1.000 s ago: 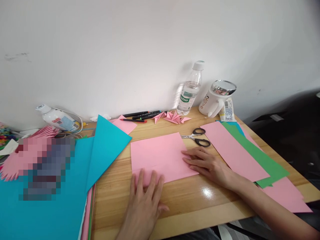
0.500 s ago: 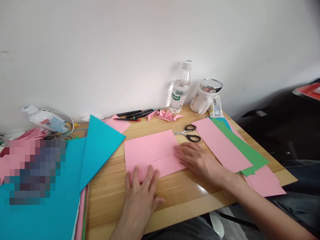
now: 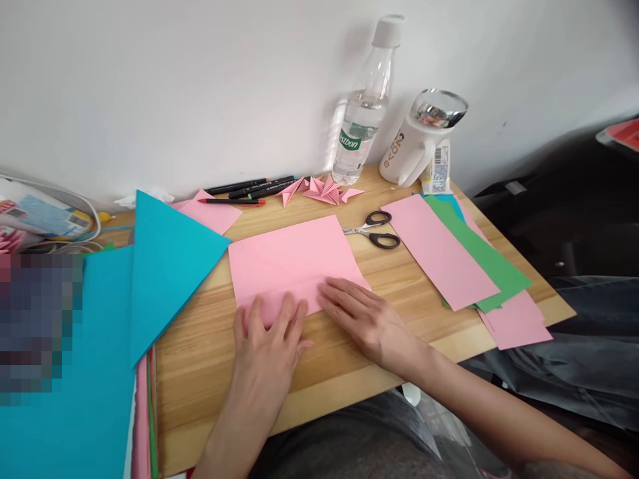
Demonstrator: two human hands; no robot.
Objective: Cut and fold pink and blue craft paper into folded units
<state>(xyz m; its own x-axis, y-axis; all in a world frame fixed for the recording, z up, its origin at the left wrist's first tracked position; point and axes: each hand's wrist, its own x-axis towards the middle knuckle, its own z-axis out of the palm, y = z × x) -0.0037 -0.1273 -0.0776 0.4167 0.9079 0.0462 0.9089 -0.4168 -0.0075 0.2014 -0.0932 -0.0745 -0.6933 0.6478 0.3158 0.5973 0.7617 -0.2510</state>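
A pink sheet of paper (image 3: 294, 256) lies on the wooden table, with a crease running along its lower part. My left hand (image 3: 272, 332) rests on the sheet's near left edge, fingers spread and pressing down. On the near right part of the same sheet lies my right hand (image 3: 359, 316), its fingers stretched out flat and side by side. Just beyond the sheet's right edge are scissors (image 3: 374, 230) with black handles, their blade tips close to the paper.
Pink strips (image 3: 444, 256) and green paper (image 3: 486, 266) lie to the right. At the back stand a water bottle (image 3: 362, 113) and a white mug (image 3: 412, 143), beside folded pink pieces (image 3: 324, 189) and pens (image 3: 249, 193). Blue paper (image 3: 172, 266) covers the left side.
My right hand has slid leftward along the near edge of the pink sheet, closer to my left hand. The camera view has shifted, and my left hand stays on the sheet.
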